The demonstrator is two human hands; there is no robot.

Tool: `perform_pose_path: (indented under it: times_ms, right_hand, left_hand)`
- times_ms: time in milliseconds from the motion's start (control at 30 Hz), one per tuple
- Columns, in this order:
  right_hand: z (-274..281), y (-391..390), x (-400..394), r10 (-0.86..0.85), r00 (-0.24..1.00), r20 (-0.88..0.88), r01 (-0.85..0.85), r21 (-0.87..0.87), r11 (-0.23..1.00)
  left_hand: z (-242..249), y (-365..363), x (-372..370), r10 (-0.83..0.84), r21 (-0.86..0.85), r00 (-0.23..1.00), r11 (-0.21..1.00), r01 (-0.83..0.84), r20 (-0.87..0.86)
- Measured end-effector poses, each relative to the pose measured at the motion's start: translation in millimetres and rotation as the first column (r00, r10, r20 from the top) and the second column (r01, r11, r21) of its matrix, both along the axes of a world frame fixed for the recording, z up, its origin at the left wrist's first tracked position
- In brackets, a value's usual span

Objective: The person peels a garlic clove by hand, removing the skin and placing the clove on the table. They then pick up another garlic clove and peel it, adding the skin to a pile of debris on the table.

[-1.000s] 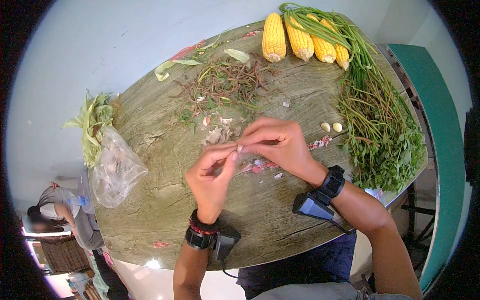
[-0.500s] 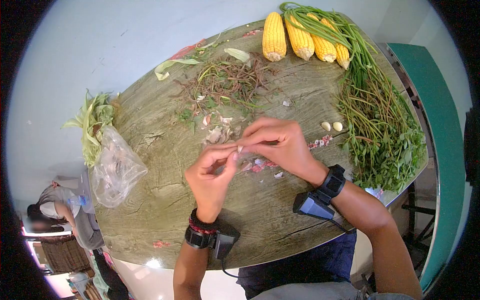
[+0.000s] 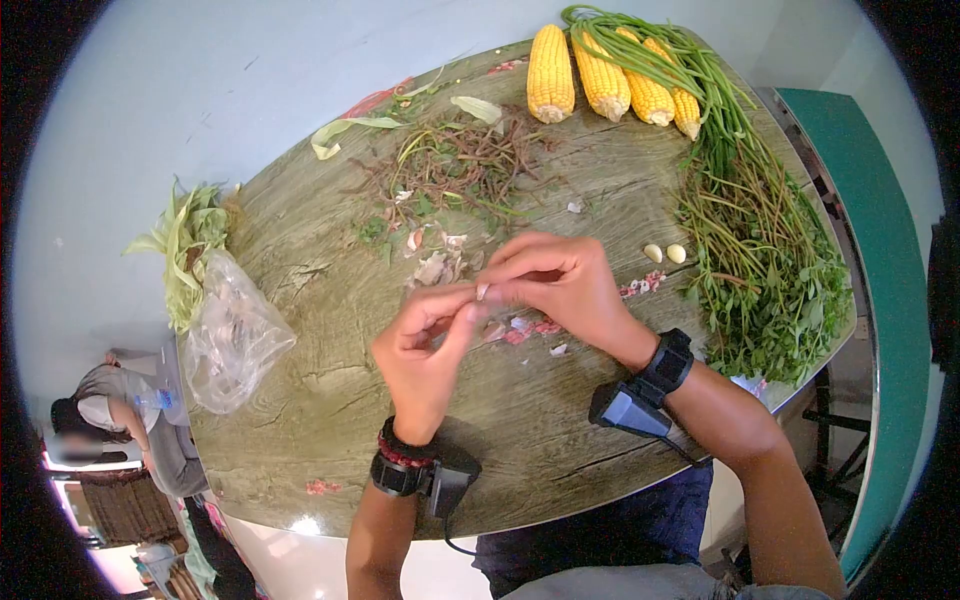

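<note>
Over the middle of the wooden-patterned table, my left hand (image 3: 422, 338) and my right hand (image 3: 562, 284) meet at the fingertips. Between them they pinch a small garlic clove (image 3: 482, 291), mostly covered by the fingers. Just beyond the hands lies a heap of papery garlic skins (image 3: 436, 268). Two peeled garlic cloves (image 3: 665, 253) rest to the right of my right hand. Bits of skin (image 3: 559, 350) are scattered beneath the hands.
Several corn cobs (image 3: 551, 80) line the far edge. Long green beans and leafy greens (image 3: 765, 300) cover the right side. A pile of stem trimmings (image 3: 450, 165) lies at the back. A plastic bag (image 3: 235, 335) and corn husks (image 3: 185, 245) sit left. Another person (image 3: 130, 415) is at far left.
My fingers have shifted very slightly around the garlic clove, which stays pinched between both hands. Nothing else on the table has visibly moved.
</note>
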State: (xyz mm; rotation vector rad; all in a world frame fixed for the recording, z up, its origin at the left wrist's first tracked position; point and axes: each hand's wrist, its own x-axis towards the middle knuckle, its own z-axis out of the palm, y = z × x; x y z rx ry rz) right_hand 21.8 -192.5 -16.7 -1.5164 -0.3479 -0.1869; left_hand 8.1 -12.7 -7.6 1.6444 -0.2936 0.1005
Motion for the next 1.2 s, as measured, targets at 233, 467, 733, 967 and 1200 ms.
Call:
perform_pose_path:
  times_ms: [233,467,733,967,1200]
  right_hand:
    - [2,1,-2,-0.009,0.995,0.096,0.022,-0.136,0.99]
    - [7,2,-7,0.075,0.986,-0.147,-0.071,0.035,0.997]
    - [3,-1,-2,0.29,0.919,-0.268,-0.181,0.367,0.912]
    - [2,-4,-2,0.379,0.886,-0.268,-0.295,0.305,0.906]
    - [5,-7,-2,0.454,0.818,-0.354,-0.343,0.335,0.878]
  left_hand:
    - [1,-1,-1,0.04,-0.025,0.997,0.999,-0.042,-0.073]
    - [7,-6,-3,0.051,-0.064,0.992,0.996,-0.058,-0.112]
    - [9,-6,-2,-0.039,0.328,0.914,0.939,-0.105,0.404]
    - [10,3,-3,-0.09,0.407,0.856,0.901,-0.148,0.51]
    - [10,-6,-6,0.014,0.222,0.916,0.969,-0.112,0.4]
